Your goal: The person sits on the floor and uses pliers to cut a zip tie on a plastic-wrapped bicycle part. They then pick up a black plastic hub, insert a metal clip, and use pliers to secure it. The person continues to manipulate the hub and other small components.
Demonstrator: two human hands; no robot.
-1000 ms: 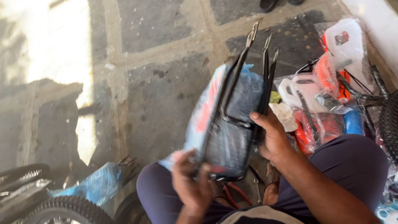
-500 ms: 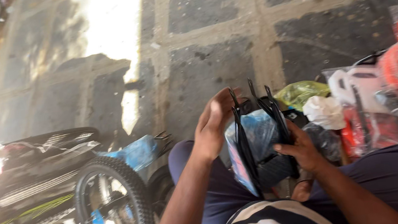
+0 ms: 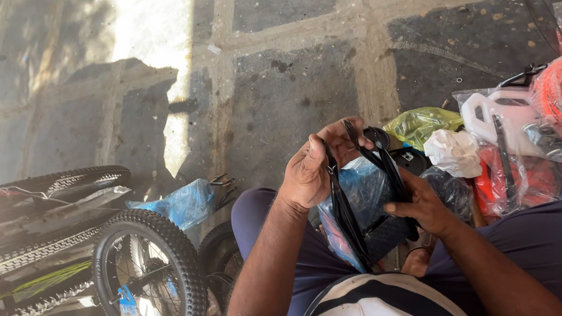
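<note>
Left hand [image 3: 311,168] and right hand [image 3: 424,206] brace blue plastic-wrapped black bicycle part [image 3: 365,201] upright over lap — fingers curled tight round thin black struts, steadying it; small knobby-tyred wheel [image 3: 149,278] nearby.

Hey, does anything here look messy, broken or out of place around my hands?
Nothing looks broken. Both the left hand and right hand hold a plastic-wrapped black part. Loose plastic bags of parts lie heaped on the stone floor, and small bicycle wheels lie stacked alongside.
</note>
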